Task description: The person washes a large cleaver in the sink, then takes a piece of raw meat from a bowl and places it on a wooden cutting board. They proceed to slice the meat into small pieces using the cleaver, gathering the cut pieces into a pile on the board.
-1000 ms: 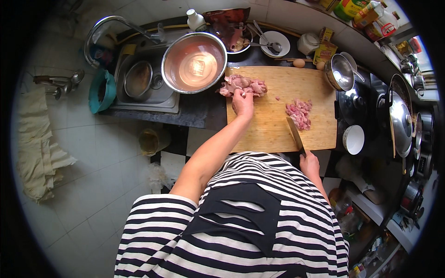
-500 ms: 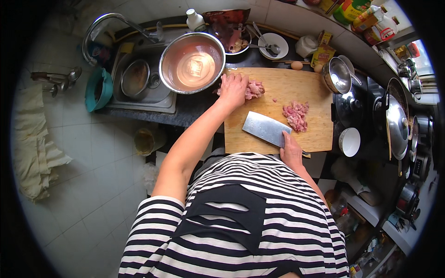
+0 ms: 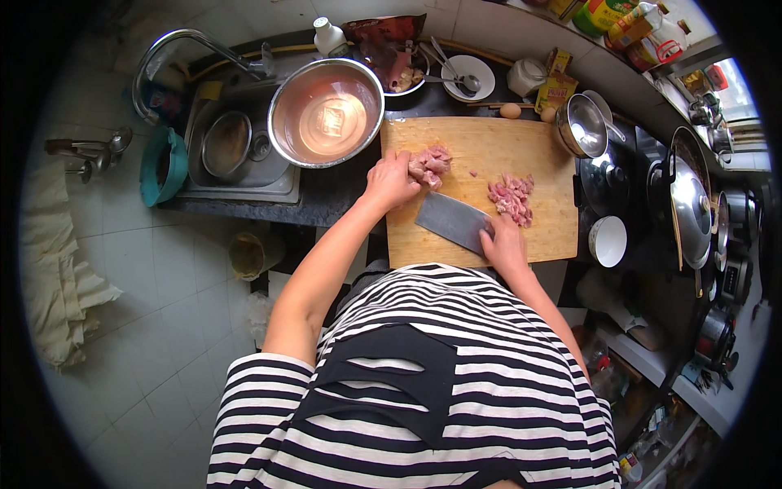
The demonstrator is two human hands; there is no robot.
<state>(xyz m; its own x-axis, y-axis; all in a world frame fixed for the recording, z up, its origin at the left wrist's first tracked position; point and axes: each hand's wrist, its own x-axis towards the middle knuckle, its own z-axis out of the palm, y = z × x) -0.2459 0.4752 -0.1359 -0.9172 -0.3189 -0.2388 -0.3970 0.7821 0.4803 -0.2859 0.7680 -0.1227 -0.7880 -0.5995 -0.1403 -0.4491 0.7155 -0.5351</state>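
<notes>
On the wooden cutting board [image 3: 468,140], my left hand [image 3: 393,179] has its fingers curled against the left side of a pile of raw meat [image 3: 430,165]. My right hand [image 3: 505,244] grips a broad cleaver [image 3: 450,222] by its handle end. The blade lies low over the board and points left, its far corner just below the pile. A second heap of chopped meat [image 3: 511,198] sits to the right, above the right hand, with a small scrap between the two heaps.
Left of the board stands a large metal basin [image 3: 364,139] beside the sink [image 3: 281,181]. Behind the board are a bowl of meat [image 3: 405,77], a white bowl with spoons [image 3: 481,72] and an egg [image 3: 510,111]. Metal bowls [image 3: 581,134] and a white bowl [image 3: 608,241] flank its right side.
My left hand has slid down off the top of the meat to its left side, uncovering more of it. The cleaver's blade has changed tilt and looks darker. The view has shifted slightly.
</notes>
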